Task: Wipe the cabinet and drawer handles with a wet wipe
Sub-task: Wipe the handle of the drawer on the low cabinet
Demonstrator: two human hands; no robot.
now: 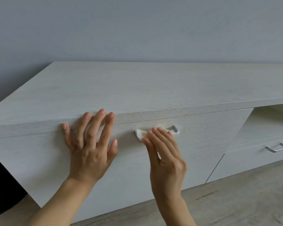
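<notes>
A plain blue-grey wall point(137, 26) stood behind a low pale wood-grain cabinet point(137, 85). The floor point(252, 201) was grey-beige wood-look plank. A dark object point(3, 185) sat at the cabinet's left end. Lighting was soft and even

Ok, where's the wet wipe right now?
Head view, centre: the white, stained wet wipe lies on the silver metal handle, under the right hand.

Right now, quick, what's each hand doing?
Left hand: open, flat against the cabinet front.
Right hand: open, straight fingers pressing the wet wipe on the handle.
</notes>
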